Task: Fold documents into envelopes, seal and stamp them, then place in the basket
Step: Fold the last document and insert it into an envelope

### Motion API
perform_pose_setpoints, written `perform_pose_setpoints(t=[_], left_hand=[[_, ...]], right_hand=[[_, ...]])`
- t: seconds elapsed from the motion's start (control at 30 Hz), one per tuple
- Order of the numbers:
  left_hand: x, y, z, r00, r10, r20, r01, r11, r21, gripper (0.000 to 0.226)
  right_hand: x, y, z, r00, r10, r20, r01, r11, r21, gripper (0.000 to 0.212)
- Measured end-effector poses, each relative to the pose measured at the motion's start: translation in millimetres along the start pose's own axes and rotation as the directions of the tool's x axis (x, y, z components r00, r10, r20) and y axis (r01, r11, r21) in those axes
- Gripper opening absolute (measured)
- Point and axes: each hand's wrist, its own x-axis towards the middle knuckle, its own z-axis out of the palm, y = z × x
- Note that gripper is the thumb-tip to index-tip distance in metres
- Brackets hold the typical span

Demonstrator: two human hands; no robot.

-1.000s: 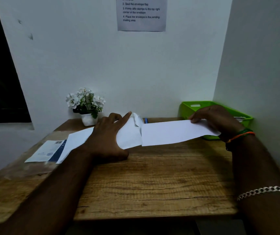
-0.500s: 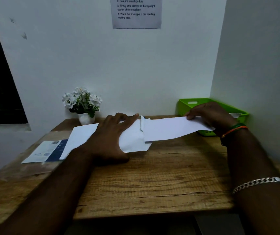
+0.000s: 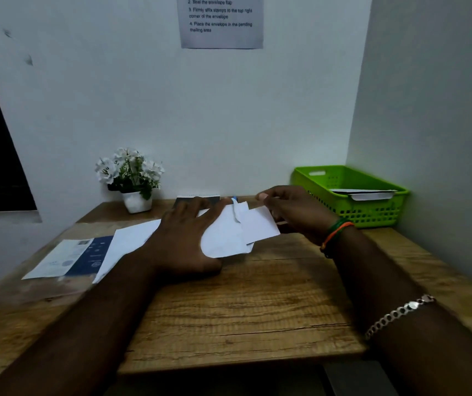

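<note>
A white envelope point(image 3: 223, 238) lies on the wooden desk point(image 3: 243, 310) with its open mouth facing right. My left hand point(image 3: 184, 238) presses flat on the envelope's left part, fingers straight. A folded white document point(image 3: 260, 228) sticks out of the envelope's mouth by a short stub. My right hand point(image 3: 294, 210) pinches the document's right end. The green basket point(image 3: 372, 212) stands at the back right corner with an envelope inside.
A white sheet point(image 3: 131, 241) and a blue-and-white printed document point(image 3: 71, 258) lie at the left. A small pot of white flowers point(image 3: 131, 178) stands by the back wall. An instruction sheet point(image 3: 220, 21) hangs on the wall. Walls close off the back and right.
My right hand has moved left, pushing the folded document much farther into the envelope. My left hand has stayed on the envelope.
</note>
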Motion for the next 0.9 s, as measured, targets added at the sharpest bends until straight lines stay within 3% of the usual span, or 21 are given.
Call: perform_pose_setpoints(t=[0.13, 0.33, 0.53, 0.8, 0.9], left_hand=[[-0.2, -2.9, 0.4, 0.998, -0.054, -0.024, 0.054, 0.998, -0.012, 0.123], [-0.1, -3.7, 3.0, 0.998, -0.064, -0.026, 0.064, 0.998, -0.018, 0.123], [-1.8, -4.5, -0.3, 0.993, -0.111, -0.047, 0.109, 0.993, -0.046, 0.122], [1.0, -1.3, 5.0, 0.992, -0.094, -0.079, 0.094, 0.996, -0.012, 0.123], [1.6, -2.8, 5.9, 0.991, -0.106, -0.087, 0.105, 0.994, -0.015, 0.124]], right_hand=[[-2.3, 0.1, -7.9, 0.994, 0.094, -0.055, -0.089, 0.991, 0.1, 0.013], [-6.4, 3.1, 6.3, 0.999, -0.032, 0.037, 0.032, 0.999, -0.013, 0.016], [-1.2, 4.1, -3.5, 0.992, -0.121, -0.043, 0.124, 0.989, 0.084, 0.018], [0.2, 11.8, 22.3, 0.957, -0.276, 0.093, 0.286, 0.949, -0.134, 0.017], [0.0, 9.5, 20.1, 0.961, -0.262, 0.085, 0.269, 0.961, -0.072, 0.018]])
